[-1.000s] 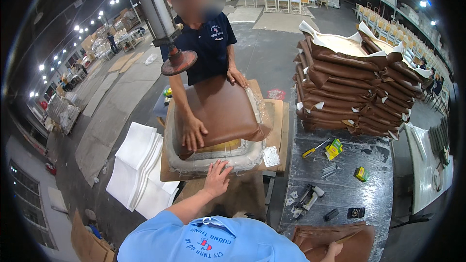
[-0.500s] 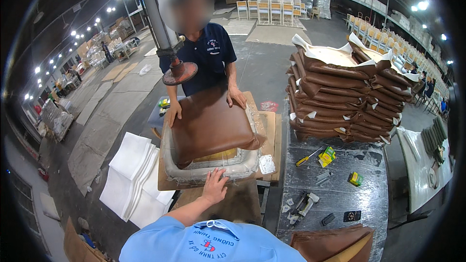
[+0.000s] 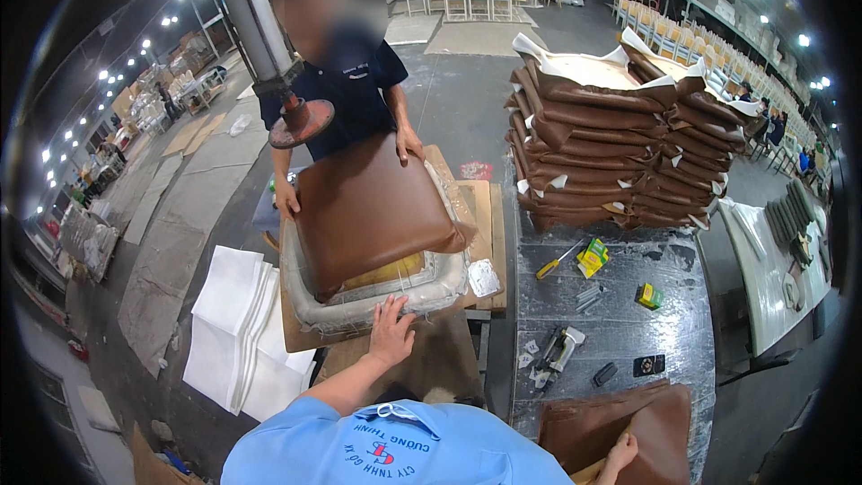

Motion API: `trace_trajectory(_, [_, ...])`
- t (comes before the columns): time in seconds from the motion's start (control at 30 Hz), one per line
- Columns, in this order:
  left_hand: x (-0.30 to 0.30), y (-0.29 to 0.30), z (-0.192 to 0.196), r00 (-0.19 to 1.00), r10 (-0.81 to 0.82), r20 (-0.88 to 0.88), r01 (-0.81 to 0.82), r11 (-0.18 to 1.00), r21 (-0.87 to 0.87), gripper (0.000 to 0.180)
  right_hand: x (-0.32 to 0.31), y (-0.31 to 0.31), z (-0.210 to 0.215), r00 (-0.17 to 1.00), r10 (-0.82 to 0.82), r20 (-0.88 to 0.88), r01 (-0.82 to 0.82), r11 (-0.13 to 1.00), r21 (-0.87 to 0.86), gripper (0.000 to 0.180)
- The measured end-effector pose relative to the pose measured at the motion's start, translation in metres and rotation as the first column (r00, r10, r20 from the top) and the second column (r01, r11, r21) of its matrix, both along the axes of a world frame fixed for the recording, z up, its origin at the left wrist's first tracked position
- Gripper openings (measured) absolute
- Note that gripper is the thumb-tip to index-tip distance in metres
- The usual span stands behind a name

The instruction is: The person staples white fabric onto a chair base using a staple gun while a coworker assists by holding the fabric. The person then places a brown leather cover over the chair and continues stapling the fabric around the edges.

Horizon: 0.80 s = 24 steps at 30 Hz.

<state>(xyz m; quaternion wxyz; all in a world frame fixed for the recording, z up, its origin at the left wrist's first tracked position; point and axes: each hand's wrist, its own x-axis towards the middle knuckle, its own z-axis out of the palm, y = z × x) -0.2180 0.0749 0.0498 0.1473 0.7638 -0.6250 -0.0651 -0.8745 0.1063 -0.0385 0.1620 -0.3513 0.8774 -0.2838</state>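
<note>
The left hand (image 3: pixel 391 330) is seen laid flat, fingers spread and released, on the near rim of a grey, plastic-wrapped cushion form (image 3: pixel 377 298) that sits on a wooden board (image 3: pixel 473 207) at the middle of the view. A brown leather seat cover (image 3: pixel 368 207) is held tilted over that form, its far edge raised and its near corner resting inside the form, where a strip of yellow foam (image 3: pixel 388 269) is visible beneath it. The cover is gripped at its two far corners by the hands of a co-worker (image 3: pixel 346 81) in a dark shirt standing on the opposite side; a round red press pad (image 3: pixel 301 122) on a metal column hangs just above the cover's far left corner. The right hand (image 3: pixel 621 452) is found at the lower edge of the view, fingers curled over the edge of a second brown cover (image 3: pixel 620 422) lying on the dark bench (image 3: pixel 620 323); only part of the hand is visible. On the bench are noted a staple gun (image 3: pixel 558 350), a yellow-handled screwdriver (image 3: pixel 557 262) and small yellow boxes (image 3: pixel 593 257). A tall stack of brown covers (image 3: pixel 620 144) stands at the far end of the bench. White sheets (image 3: pixel 235 332) are piled on the floor to the left.
</note>
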Motion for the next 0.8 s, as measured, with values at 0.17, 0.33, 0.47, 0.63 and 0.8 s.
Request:
trace_trajectory(0.17, [0.001, -0.004, -0.011, 0.998, 0.053, 0.028, -0.056, 0.990, 0.129, 0.045, 0.066, 0.026, 0.017, 0.974, 0.049, 0.222, -0.074, 0.991, 0.107, 0.024])
trace_trajectory(0.33, [-0.001, -0.009, -0.023, 0.998, 0.007, 0.068, -0.008, 1.000, 0.014, 0.046, 0.088, 0.021, 0.008, 0.998, 0.007, 0.056, -0.026, 0.936, 0.351, 0.038])
trace_trajectory(0.47, [-0.001, -0.004, -0.028, 0.993, -0.022, 0.117, 0.030, 0.997, -0.064, 0.042, 0.087, 0.014, 0.002, 0.998, 0.058, 0.025, -0.062, 0.963, 0.264, 0.032])
trace_trajectory(0.63, [0.012, 0.003, -0.027, 0.994, 0.064, 0.093, -0.066, 0.998, 0.023, 0.041, 0.092, 0.010, 0.002, 1.000, 0.009, -0.015, -0.002, 0.920, 0.392, 0.032])
trace_trajectory(0.8, [0.029, 0.008, -0.029, 0.996, 0.091, 0.022, -0.091, 0.996, -0.025, 0.036, 0.085, -0.003, 0.001, 0.991, 0.135, 0.025, -0.125, 0.809, 0.575, 0.041])
